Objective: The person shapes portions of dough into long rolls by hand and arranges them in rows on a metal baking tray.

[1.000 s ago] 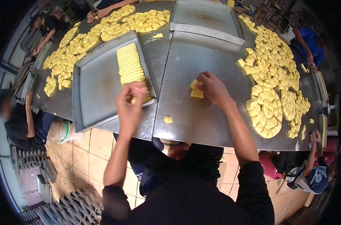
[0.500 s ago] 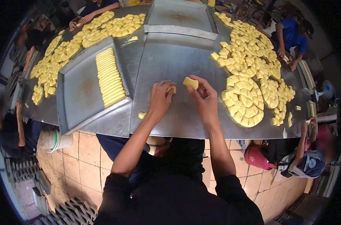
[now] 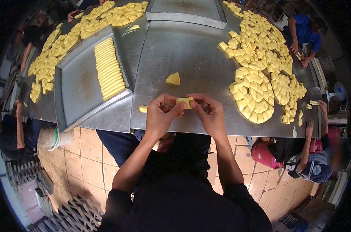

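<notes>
Between my two hands, just above the near part of the metal table, is a small piece of yellow dough [image 3: 184,102]. My left hand [image 3: 162,113] pinches its left end between thumb and fingers. The other end is gripped the same way by my right hand [image 3: 208,113]. A flat, roughly triangular dough piece [image 3: 173,79] lies on the table just beyond my hands. Beside my left wrist rests a smaller dough scrap [image 3: 143,108]. To the left, a metal tray [image 3: 79,73] holds a column of thin dough rolls [image 3: 109,69] along its right side.
Many cut dough pieces [image 3: 252,94] cover the right of the metal table [image 3: 183,46], with more dough [image 3: 77,36] at the far left. Another tray [image 3: 187,16] stands at the far edge. Co-workers [image 3: 305,33] handle dough around the table. A white bucket [image 3: 55,139] stands below, left.
My hands have come together and nearer to me, both now on one dough piece. A triangular dough piece now lies on the table beyond them. The co-worker at right reaches further over the table.
</notes>
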Motion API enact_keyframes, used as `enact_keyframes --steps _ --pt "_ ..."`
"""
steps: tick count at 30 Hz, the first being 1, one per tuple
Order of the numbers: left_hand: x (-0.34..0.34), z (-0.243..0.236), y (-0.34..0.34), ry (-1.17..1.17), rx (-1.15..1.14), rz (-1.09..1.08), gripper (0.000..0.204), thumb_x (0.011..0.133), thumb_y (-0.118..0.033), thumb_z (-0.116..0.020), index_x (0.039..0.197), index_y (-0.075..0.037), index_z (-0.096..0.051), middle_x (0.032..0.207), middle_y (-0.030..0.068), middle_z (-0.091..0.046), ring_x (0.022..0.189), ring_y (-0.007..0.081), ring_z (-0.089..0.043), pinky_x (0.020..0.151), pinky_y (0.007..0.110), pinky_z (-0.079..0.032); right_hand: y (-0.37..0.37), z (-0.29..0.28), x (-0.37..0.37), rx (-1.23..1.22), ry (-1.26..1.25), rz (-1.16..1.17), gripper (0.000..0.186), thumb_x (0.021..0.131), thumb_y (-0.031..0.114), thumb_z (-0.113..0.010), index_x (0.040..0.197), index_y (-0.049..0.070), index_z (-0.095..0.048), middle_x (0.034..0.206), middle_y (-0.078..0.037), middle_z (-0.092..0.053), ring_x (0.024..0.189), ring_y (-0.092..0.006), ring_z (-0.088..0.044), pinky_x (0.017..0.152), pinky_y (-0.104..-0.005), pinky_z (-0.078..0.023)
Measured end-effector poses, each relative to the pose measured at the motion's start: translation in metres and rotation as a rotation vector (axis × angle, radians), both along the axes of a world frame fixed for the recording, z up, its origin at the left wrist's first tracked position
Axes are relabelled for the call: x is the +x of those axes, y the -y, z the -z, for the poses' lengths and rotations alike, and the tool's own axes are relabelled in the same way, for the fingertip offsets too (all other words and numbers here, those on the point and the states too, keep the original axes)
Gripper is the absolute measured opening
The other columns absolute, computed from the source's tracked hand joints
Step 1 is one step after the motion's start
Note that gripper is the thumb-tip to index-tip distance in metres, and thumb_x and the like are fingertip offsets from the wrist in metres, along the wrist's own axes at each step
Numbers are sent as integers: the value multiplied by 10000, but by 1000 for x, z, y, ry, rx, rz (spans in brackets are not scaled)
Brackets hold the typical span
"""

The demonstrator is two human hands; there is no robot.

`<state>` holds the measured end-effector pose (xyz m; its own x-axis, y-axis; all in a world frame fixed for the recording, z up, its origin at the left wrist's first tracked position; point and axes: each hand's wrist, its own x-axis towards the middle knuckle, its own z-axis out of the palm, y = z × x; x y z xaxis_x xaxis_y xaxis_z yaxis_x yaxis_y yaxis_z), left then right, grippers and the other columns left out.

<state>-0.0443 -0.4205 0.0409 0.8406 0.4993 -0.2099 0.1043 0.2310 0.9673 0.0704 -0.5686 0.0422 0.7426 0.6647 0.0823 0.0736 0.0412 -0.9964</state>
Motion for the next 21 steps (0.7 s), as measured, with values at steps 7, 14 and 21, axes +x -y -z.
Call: enact_keyframes --steps 7,14,21 --pt "-5 -1 0 141 -70 133 245 1016 -29 -663 1247 51 -677 1119 122 -754 1027 153 -714 885 271 -571 3 -6 -4 -169 73 -64 252 941 27 -756 1190 -7 -741 1031 -88 -770 902 -138 -738 808 -265 -587" --pt "-14 9 -8 133 -266 27 238 1041 -12 -604 1258 53 -675 1179 126 -749 1057 155 -714 948 289 -578 -3 -11 -10 -120 -32 -48 201 917 -69 -735 1104 -2 -766 941 -66 -738 829 -113 -728 740 -250 -593" --pt "-22 3 -8 104 -41 77 267 991 13 -669 1257 29 -692 1218 145 -734 1079 163 -712 970 297 -581 1 6 -11 -113 249 -61 247 919 -34 -741 1144 60 -785 1003 -54 -693 935 -130 -702 778 -255 -576"
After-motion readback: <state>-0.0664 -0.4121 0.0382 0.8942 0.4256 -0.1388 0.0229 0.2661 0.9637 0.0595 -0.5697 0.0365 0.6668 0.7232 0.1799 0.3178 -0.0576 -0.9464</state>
